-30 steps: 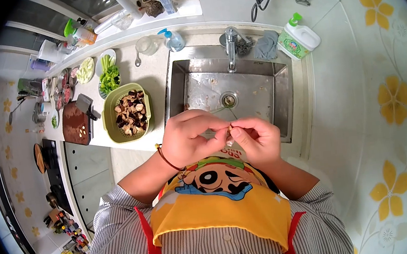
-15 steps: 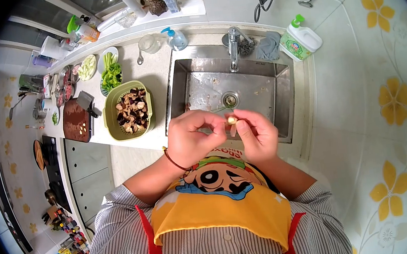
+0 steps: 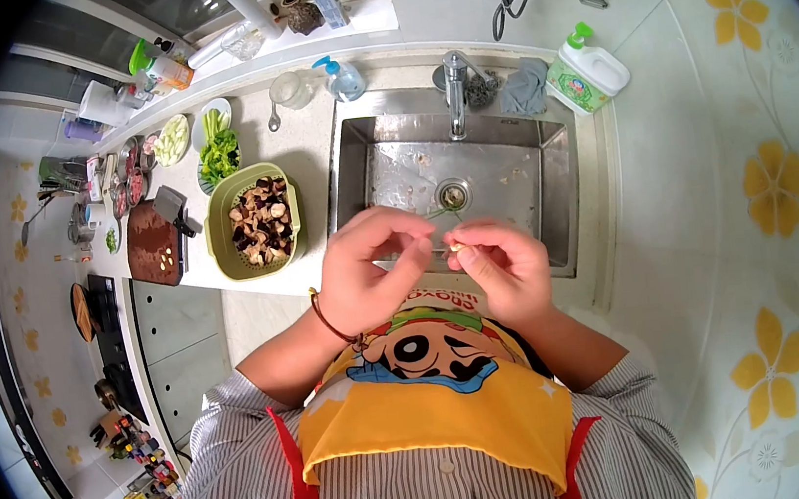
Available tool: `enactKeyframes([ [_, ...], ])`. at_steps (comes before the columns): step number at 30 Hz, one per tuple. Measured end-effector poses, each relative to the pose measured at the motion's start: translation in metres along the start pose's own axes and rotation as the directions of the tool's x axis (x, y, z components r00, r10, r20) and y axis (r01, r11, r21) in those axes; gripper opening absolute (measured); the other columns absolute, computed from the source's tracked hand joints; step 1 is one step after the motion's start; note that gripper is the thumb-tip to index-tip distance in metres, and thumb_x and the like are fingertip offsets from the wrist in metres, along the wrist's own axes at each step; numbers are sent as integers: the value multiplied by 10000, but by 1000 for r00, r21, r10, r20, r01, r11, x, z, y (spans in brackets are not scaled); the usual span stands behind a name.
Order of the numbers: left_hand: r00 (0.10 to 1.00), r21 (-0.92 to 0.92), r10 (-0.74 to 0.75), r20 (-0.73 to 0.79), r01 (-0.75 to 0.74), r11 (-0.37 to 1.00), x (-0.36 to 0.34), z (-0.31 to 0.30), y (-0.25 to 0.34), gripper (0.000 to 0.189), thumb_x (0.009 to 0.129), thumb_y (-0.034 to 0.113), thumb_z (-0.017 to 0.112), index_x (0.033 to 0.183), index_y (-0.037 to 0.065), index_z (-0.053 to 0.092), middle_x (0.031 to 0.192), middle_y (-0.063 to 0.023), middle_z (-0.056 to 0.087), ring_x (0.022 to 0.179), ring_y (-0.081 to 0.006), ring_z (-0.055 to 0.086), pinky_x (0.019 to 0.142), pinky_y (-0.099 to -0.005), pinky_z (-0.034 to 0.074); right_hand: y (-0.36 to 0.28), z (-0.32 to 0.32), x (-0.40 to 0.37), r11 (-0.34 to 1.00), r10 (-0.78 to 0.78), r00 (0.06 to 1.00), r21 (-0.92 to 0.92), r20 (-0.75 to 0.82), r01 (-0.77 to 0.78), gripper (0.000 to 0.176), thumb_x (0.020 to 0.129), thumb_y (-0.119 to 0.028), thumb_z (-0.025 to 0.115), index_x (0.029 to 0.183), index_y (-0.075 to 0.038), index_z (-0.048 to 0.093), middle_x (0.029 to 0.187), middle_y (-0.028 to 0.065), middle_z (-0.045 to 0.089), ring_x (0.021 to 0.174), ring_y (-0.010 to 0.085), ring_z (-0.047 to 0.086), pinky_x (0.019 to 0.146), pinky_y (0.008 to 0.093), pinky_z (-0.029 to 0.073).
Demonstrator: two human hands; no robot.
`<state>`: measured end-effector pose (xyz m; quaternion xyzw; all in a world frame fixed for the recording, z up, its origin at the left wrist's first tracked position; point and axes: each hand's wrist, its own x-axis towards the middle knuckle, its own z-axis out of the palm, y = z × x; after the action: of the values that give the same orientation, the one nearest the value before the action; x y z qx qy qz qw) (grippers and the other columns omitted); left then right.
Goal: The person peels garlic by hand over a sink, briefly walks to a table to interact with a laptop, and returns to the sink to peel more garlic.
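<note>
Over the front of the sink [image 3: 468, 158], my right hand [image 3: 505, 267] pinches a small pale garlic clove [image 3: 456, 247] between thumb and forefinger. Just left of it is my left hand [image 3: 371, 262], its fingers bent and the thumb tip a little apart from the forefinger, with nothing visible between them. A narrow gap separates the two hands. More pale cloves [image 3: 162, 262] lie on the brown cutting board [image 3: 150, 240] at the left, where a cleaver [image 3: 170, 205] rests at the board's edge.
A green colander [image 3: 217, 226] of chopped mushroom-like pieces [image 3: 264, 224] stands left of the sink. Behind it are a plate of cut greens [image 3: 219, 155], a glass jar [image 3: 291, 89] and a soap pump [image 3: 344, 81]. The faucet [image 3: 456, 100] and a detergent bottle [image 3: 587, 75] stand behind the sink.
My left fingers have drawn back slightly from the clove and parted. The clove now sits lower in my right fingers and shows less.
</note>
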<state>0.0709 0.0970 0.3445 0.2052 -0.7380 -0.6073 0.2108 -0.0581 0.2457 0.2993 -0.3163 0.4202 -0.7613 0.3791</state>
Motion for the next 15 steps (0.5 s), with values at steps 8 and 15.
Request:
enactKeyframes([
  [8, 954, 145, 109, 280, -154, 977, 15, -15, 17, 55, 857, -8, 706, 908, -19, 726, 861, -108, 706, 770, -166, 688, 698, -254, 545, -8, -4, -5, 995, 98, 995, 14, -7, -98, 220, 944, 14, 648, 1162, 40, 632, 1050, 96, 678, 932, 121, 651, 816, 249, 542],
  [15, 960, 12, -132, 249, 133, 991, 8, -9, 13, 73, 806, 25, 736, 855, -28, 727, 788, -83, 721, 733, -98, 686, 643, -238, 560, -13, -4, -5, 987, 161, 987, -30, 26, -160, 265, 945, -18, 664, 1201, 49, 644, 999, 138, 727, 891, 131, 686, 799, 262, 562],
])
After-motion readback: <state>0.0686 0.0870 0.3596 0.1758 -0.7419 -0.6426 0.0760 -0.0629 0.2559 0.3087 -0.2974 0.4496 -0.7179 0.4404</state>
